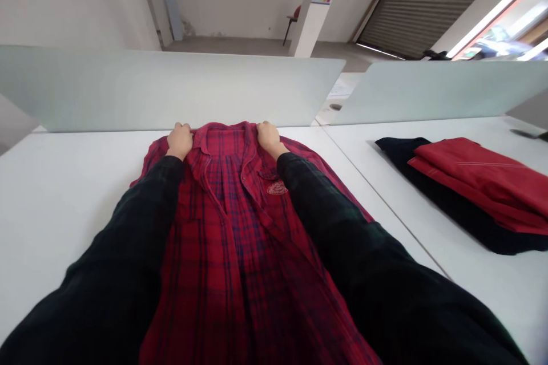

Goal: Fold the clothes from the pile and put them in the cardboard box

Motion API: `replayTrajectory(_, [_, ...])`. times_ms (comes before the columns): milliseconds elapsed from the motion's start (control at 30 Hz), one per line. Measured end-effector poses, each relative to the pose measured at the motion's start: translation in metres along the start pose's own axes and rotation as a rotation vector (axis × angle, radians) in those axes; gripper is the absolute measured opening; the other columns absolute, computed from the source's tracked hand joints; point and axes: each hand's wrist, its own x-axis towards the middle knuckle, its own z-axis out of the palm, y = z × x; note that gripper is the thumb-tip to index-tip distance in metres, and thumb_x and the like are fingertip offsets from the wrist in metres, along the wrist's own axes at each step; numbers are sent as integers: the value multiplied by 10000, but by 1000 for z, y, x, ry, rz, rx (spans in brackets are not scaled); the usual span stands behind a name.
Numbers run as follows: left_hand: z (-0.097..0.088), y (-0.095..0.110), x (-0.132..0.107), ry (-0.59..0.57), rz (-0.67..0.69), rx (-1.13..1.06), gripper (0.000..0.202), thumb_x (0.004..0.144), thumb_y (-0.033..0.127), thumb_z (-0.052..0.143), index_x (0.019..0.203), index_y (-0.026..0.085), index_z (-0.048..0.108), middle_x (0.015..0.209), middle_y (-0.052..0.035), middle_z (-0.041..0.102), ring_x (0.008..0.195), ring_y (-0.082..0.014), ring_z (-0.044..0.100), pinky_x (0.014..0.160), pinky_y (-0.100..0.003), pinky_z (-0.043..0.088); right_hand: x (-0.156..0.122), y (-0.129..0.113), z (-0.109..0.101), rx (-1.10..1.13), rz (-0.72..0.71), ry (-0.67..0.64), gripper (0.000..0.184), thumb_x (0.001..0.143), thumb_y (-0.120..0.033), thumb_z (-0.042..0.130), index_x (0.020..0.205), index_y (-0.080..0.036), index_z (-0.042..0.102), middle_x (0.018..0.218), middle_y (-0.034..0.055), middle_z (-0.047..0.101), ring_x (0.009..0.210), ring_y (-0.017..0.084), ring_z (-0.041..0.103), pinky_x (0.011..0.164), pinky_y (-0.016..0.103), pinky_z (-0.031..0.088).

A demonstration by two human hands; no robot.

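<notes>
A red plaid shirt [240,228] lies flat on the white table [64,194], front up, collar toward the far side, with a round badge on its chest. My left hand [180,140] is closed on the shirt's left shoulder by the collar. At the other side of the collar my right hand [269,137] is closed on the right shoulder. Both my arms, in black sleeves, reach across the shirt and hide parts of its sides.
A frosted glass divider [171,88] stands along the table's far edge, just behind my hands. On the adjoining table at the right lies a folded red garment [483,182] on top of a dark garment [462,217]. A second divider [440,91] stands behind them.
</notes>
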Motion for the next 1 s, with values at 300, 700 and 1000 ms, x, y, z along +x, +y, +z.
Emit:
replayTrajectory(300, [-42, -12, -79, 52, 211, -184, 497, 892, 270, 441, 1353, 84, 438, 1399, -208, 365, 1252, -293, 495, 1095, -438, 370, -103, 20, -47, 195, -385, -5, 420, 853, -161, 534, 1266, -98, 571, 1282, 163, 579, 1185, 251, 554, 1025, 362, 429])
replayTrajectory(700, [-128, -29, -451, -356, -210, -882, 343, 561, 317, 821, 894, 355, 748, 1226, -35, 657, 1350, -306, 415, 1203, -389, 173, -472, 78, -95, 665, -24, -259, 221, 811, -451, 618, 966, -335, 726, 980, 71, 735, 842, 261, 709, 760, 406, 582])
replayTrajectory(1000, [-80, 19, -584, -544, -987, -1480, 331, 616, 350, 819, 916, 241, 729, 1084, -105, 690, 1037, -320, 630, 805, -366, 535, -562, 60, -41, 861, 501, -140, 353, 700, -612, 629, 783, -269, 644, 710, 73, 712, 646, 278, 685, 628, 403, 543])
